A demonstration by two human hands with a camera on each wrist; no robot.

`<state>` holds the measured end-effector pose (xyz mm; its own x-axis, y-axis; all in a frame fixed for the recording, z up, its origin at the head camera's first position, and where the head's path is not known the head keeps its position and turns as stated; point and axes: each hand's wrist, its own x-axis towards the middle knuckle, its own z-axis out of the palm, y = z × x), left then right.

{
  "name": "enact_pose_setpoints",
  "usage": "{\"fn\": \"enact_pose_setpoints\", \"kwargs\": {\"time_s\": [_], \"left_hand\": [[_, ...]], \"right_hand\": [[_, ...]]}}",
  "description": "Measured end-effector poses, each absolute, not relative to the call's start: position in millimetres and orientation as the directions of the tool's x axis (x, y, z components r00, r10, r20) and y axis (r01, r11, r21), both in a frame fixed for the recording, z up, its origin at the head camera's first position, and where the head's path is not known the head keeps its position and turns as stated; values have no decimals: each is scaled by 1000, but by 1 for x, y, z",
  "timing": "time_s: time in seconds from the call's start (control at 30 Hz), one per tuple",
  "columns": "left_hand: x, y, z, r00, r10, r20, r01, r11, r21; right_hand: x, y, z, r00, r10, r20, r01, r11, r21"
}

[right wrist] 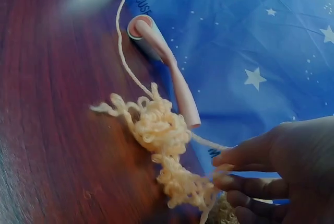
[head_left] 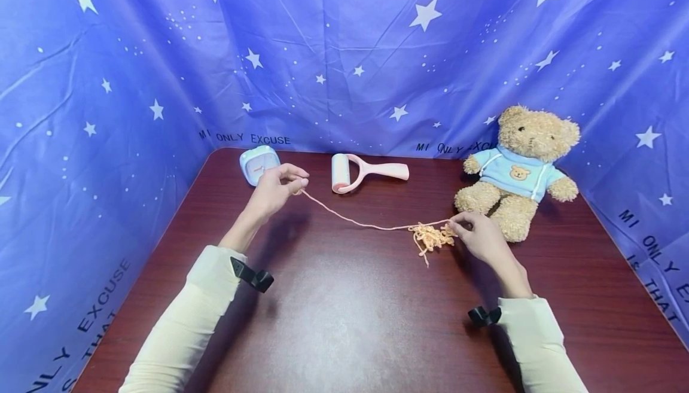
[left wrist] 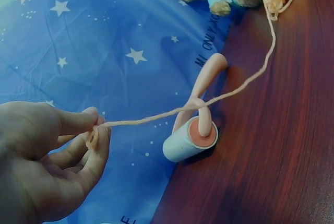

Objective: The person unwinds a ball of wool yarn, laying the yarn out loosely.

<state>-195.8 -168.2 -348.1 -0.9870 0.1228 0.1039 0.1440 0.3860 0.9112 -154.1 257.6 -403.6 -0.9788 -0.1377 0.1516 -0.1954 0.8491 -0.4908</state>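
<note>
A length of peach yarn point(head_left: 355, 222) sags slightly between both hands. My left hand point(head_left: 276, 188) pinches one end between thumb and fingertips, where a small loop shows in the left wrist view. On the right, my right hand point(head_left: 481, 234) pinches the strand beside a crinkled tangle of the same yarn point(head_left: 432, 236). In the right wrist view the tangle point(right wrist: 164, 130) hangs next to the fingertips, with a loose tail sticking out to the left. Whether it touches the table cannot be made out.
A lint roller with a pink handle point(head_left: 384, 170) lies at the back of the dark red table point(head_left: 334, 321). Behind my left hand stands a small light-blue clock point(head_left: 259, 161). A teddy bear in a blue shirt point(head_left: 517, 171) sits at the back right. Starry blue cloth point(head_left: 334, 52) surrounds the table.
</note>
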Motion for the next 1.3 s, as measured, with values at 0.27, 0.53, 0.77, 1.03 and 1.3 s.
{"fn": "enact_pose_setpoints", "kwargs": {"time_s": [0.27,0.53,0.77,1.03,1.3], "left_hand": [[-196,-168,-348,-987,95,131,159,403,901],[-194,-167,-345,-987,87,137,160,372,914],[-193,-165,-345,-985,111,130,164,393,905],[-193,-163,-344,-981,151,118,167,370,914],[-193,-161,-343,-979,162,123,172,342,924]], "right_hand": [[-157,234,-397,-947,-127,295,-267,822,-504],[-168,173,-399,-909,-245,336,-402,724,-560],[-180,118,-418,-876,-367,313,-482,636,-603],[-182,79,-429,-844,-453,289,-522,566,-638],[-175,66,-431,-825,-471,312,-551,548,-629]]}}
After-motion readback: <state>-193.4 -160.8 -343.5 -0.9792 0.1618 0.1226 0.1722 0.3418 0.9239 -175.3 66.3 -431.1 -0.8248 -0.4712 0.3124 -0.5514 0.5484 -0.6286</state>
